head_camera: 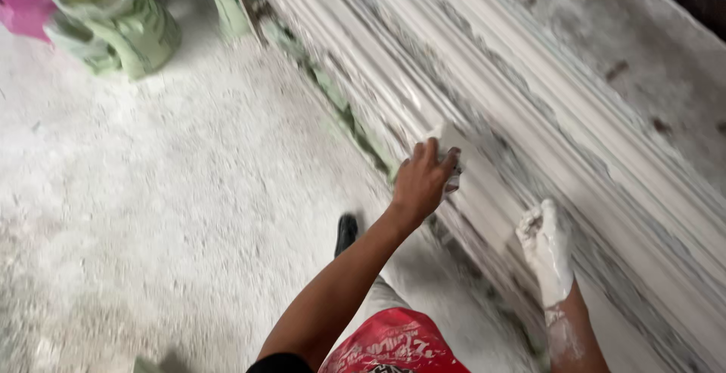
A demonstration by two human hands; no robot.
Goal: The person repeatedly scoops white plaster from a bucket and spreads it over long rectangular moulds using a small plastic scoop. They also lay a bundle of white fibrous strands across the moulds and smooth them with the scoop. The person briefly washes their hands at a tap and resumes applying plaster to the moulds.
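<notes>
We see one long white moulding (484,78) running from lower right up to upper left; left hand (420,184) clamped on one small white block (451,140) pressed against it, plaster-coated right hand (546,248) flat, fingers together.

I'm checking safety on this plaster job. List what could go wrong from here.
1. The floor is coated in white powder, and the person's black shoe stands close to the long moulding; a slip seems possible.
2. The right hand is caked in wet white plaster; its grip may slide.
3. The left hand presses a small white block on the moulding's ridges; uneven pressure could mar the profile.
</notes>
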